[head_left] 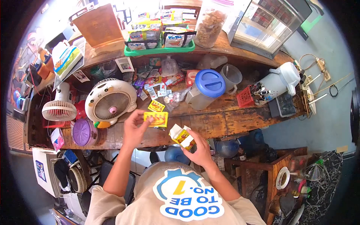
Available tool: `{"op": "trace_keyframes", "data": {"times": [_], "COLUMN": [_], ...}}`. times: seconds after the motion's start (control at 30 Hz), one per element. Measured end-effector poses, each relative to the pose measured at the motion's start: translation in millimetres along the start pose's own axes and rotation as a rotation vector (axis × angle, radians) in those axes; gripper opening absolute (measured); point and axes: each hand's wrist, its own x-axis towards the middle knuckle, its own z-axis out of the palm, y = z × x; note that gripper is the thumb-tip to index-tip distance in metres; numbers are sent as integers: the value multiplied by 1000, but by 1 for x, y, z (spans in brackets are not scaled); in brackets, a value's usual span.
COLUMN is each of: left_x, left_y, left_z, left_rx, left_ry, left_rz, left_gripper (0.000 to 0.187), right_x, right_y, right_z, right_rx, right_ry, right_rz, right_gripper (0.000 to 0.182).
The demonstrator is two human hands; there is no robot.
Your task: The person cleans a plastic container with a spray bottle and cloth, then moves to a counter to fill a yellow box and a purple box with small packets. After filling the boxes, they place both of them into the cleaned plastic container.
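At counter (221, 122) — left (135, 127) pinching packet (157, 120), right (198, 149) curled

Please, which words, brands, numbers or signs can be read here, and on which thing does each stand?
"GOOD TO BE NO. 1": shirt
"TIC TAC": snack bag in green tray
Too blurred or small: left hand's yellow pack, right hand's box, other snack bags, all else.

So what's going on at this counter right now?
A person is handling small yellow packs over a cluttered wooden counter. Their left hand holds up a flat yellow packet, and their right hand holds a yellow box with its white flaps open. Another yellow packet lies on the counter just beyond, near a blue-lidded pitcher and a round-grilled fan.
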Motion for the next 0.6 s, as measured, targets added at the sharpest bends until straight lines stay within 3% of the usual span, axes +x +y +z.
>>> {"op": "trace_keyframes", "data": {"times": [0.23, 0.33, 0.4, 0.53, 0.6], "left_x": [-15, -19, -20, -23, -24], "left_y": [46, 42, 40, 42, 39], "left_z": [31, 37, 40, 53, 61], "left_rx": [319, 398, 486, 503, 670], "left_ry": [-153, -242, -330, -365, -358], "left_rz": [-23, 16, -64, -110, -50], "left_gripper": [21, 24, 22, 27, 35], "right_x": [6, 5, 3, -2, -3], "right_y": [-6, -8, -7, -5, -5], "right_z": [3, 1, 1, 1, 1], "right_rx": [31, 45, 56, 25, 26], "right_ry": [-8, -4, 9, -18, -22], "right_rz": [-53, -49, -39, -79, -83], "right_gripper": [72, 72, 73, 75, 76]}}
